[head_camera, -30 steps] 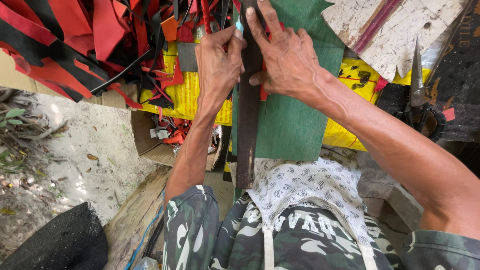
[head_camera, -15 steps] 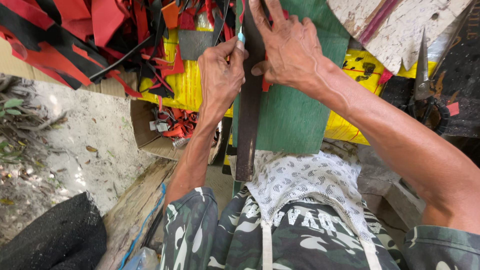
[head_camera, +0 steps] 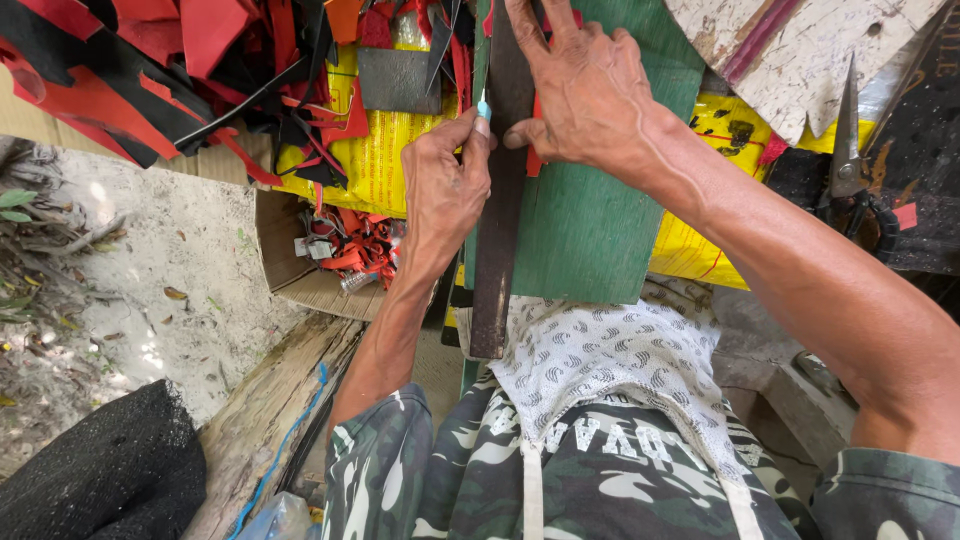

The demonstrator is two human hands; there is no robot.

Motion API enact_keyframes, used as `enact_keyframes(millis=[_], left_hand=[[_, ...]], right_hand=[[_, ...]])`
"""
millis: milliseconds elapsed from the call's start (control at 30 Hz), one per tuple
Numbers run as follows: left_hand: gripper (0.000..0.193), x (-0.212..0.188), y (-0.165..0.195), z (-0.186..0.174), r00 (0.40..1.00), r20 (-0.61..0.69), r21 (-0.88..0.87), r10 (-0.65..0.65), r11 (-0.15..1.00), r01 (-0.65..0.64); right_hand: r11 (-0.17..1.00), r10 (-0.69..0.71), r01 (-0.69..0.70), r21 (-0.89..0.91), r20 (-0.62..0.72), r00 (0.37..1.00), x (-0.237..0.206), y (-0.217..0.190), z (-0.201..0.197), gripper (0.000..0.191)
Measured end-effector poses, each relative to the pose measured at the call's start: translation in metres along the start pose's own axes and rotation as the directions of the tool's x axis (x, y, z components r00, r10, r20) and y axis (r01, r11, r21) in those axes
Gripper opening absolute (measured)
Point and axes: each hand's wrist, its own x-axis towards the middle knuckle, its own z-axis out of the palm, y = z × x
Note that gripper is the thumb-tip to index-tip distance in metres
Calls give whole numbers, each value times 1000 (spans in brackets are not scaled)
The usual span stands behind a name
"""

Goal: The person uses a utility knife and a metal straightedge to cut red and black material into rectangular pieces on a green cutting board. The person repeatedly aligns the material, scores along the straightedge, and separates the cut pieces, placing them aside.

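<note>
A long dark flat bar [head_camera: 494, 240] lies lengthwise on a green board [head_camera: 590, 220] that rests over my lap. My right hand [head_camera: 585, 90] presses down flat on the bar near its far end, fingers spread. My left hand [head_camera: 445, 185] grips a small light-blue handled tool [head_camera: 483, 108], its tip held against the bar's left edge. A thin red strip [head_camera: 533, 160] shows under my right palm.
Piles of red and black strips [head_camera: 150, 70] lie at the far left over yellow sheeting [head_camera: 375, 165]. A cardboard box [head_camera: 300, 270] holds red scraps. Large scissors [head_camera: 850, 170] rest at right. A patterned cloth [head_camera: 600, 360] covers my lap; sandy ground lies left.
My left hand has slid toward me along the bar's left edge with the small tool. My right hand has stayed pressed on the bar.
</note>
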Motion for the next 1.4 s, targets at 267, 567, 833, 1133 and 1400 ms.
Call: enact_keyframes(millis=[267,567,833,1133,1400], left_hand=[[26,-4,-1,0,998,-40,-24,48,998,-49],[18,-64,-2,-11,999,30,47,-25,999,24],[24,-80,-5,-13,1000,3,-12,-30,999,30],[29,10,7,-1,998,-24,-363,-66,930,53],[29,63,-1,16,996,-7,-273,-86,959,81]], right_hand=[[999,34,-34,-8,-36,999,-1,-7,6,125],[999,36,-36,19,-5,999,-2,-8,4,117],[1000,-17,16,-16,-6,1000,-5,-2,4,104],[994,14,-15,106,9,1000,-4,-2,-6,135],[995,26,-27,94,15,1000,-4,4,1,138]])
